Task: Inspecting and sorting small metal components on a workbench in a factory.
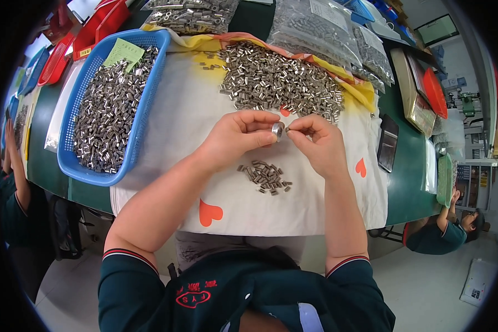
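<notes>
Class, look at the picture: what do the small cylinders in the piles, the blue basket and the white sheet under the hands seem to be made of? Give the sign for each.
Small cylinders: likely metal, bright silver, glinting highlights.
Blue basket: probably moulded plastic, with a slotted lattice wall and even colour.
White sheet: seemingly cloth, matte, draping over the table edge, printed with orange hearts.

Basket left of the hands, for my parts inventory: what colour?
Blue basket, head view.

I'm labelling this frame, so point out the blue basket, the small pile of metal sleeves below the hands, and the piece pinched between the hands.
blue basket (140, 119): head view, on its right rim.
small pile of metal sleeves (265, 177): head view, pile's middle.
metal piece (278, 130): head view, its shiny face.
</notes>
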